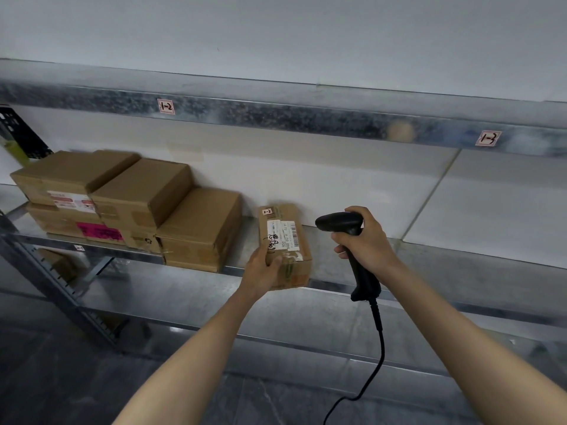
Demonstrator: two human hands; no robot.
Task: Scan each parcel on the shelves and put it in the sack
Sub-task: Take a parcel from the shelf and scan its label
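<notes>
Left hand (262, 271) grips the parcel (296, 265) at the front edge of the shelf (445, 262); right hand (366, 242) clasps the scanner (337, 223) above that edge. Held one-handed, the parcel could slip off, or the thumb (276, 260) cover its label (287, 237).

Dim, even light; blurred, bowed wide-angle edges.

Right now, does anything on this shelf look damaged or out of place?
Minor only. The parcel in the left hand juts over the shelf edge and its tape is wrinkled. The nearest box looks dented at its front left corner. Nothing is spilled.
</notes>
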